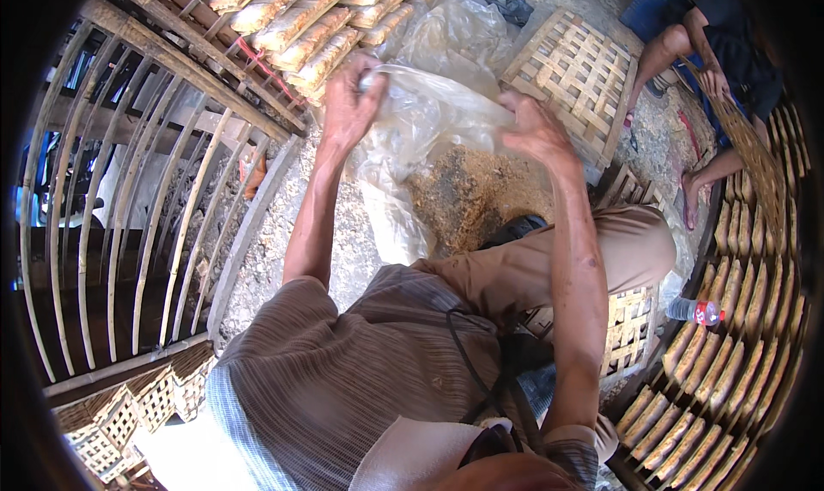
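Observation:
A crumpled clear plastic sheet (pixel 429 105) is stretched between my two hands in front of me. My left hand (pixel 350 100) pinches its upper left edge, fingers closed. At the upper right edge my right hand (pixel 539 130) grips the same sheet, slightly blurred, with thumb and fingers pressed together. Below the stretched edge lies a heap of brown crumbly matter (pixel 476 186), partly covered by the plastic. Whether the sheet is a whole bag I cannot tell.
Stacked pale elongated bundles (pixel 296 32) lie at the upper left, beside a bamboo slat rack (pixel 129 190). A woven bamboo tray (pixel 575 70) is at the right. Rows of similar bundles (pixel 721 362) and a plastic bottle (pixel 693 311) sit farther right. Another person's hand (pixel 714 81) is beyond.

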Tool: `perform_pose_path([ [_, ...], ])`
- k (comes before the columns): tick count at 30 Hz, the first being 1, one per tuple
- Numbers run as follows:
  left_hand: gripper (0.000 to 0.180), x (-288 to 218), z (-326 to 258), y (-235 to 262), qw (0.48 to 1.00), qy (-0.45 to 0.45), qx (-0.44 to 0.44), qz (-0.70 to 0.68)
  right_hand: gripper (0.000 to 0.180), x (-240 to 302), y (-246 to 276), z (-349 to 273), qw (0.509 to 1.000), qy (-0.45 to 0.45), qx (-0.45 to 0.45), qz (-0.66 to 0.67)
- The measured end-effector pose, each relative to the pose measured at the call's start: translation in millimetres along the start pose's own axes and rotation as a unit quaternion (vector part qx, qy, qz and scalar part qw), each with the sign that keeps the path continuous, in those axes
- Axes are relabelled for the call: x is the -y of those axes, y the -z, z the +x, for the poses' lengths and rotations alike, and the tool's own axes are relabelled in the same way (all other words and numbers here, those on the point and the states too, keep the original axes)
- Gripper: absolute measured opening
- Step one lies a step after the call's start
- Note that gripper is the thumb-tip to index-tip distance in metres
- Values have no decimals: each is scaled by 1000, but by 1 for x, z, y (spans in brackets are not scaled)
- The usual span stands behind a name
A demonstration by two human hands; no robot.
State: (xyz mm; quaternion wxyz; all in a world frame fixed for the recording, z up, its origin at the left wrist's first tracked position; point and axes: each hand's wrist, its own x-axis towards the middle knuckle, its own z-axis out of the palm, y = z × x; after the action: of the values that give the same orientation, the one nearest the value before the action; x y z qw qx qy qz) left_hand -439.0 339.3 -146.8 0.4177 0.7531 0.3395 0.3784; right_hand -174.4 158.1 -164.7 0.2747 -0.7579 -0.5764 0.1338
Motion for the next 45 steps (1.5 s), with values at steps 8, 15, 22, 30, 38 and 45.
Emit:
perform_pose_path([
  [8, 17, -38, 18, -13, 975, -148, 123, 108, 23, 45, 21, 17, 982, -100, 55, 148],
  [15, 29, -79, 26, 3, 977, -27, 159, 139, 38, 48, 21, 12, 987, 17, -41, 154],
  [22, 53, -66, 51, 32, 986, -23, 56, 158, 38, 30, 63, 16, 971, -153, 181, 2],
  [30, 37, -80, 50, 55, 994, -1, 81, 73, 32, 46, 43, 11, 981, -52, 4, 184],
  [38, 57, -77, 55, 61, 981, 5, 177, 81, 29, 14, 52, 20, 982, -74, 30, 169],
  [45, 54, -78, 50, 13, 953, -4, 303, 14, 56, 17, 39, 20, 977, -15, 8, 212],
])
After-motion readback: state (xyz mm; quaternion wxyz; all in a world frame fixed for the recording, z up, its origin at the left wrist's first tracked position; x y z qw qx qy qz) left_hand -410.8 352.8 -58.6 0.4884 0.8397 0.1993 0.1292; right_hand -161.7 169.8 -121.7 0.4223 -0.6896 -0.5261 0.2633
